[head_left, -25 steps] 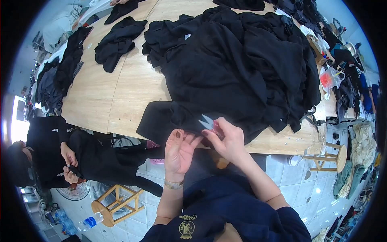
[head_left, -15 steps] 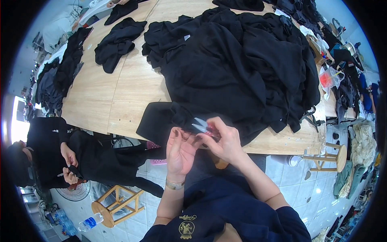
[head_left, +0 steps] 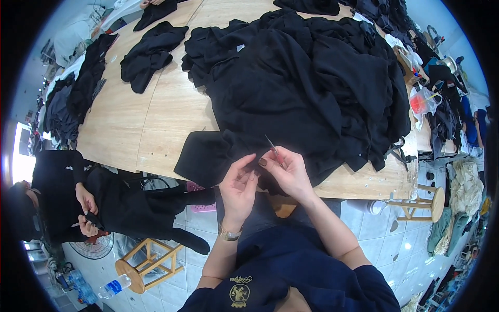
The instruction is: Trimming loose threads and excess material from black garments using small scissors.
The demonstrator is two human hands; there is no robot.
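A large heap of black garments (head_left: 291, 88) covers the table's middle, its near edge hanging over the table edge. My right hand (head_left: 291, 174) is closed around small thread snips (head_left: 277, 154) with a red handle; their dark, thin blades point up and away over the black cloth. Just left of it, my left hand (head_left: 239, 184) has curled fingers at the near edge of a black garment (head_left: 205, 156), which they seem to pinch; the fingertips are partly hidden. The two hands are close together, with black cloth between and behind them.
The wooden table (head_left: 125, 119) also bears a separate black garment (head_left: 150, 54) at the far left. A co-worker (head_left: 57, 192) at left handles black cloth. Wooden stools (head_left: 135, 275) stand on both sides, and a plastic bag (head_left: 423, 101) lies at the right.
The snips have turned in my right hand, from broad grey blades pointing left to thin blades pointing up and away. My left hand has shifted slightly right and its fingers have curled more.
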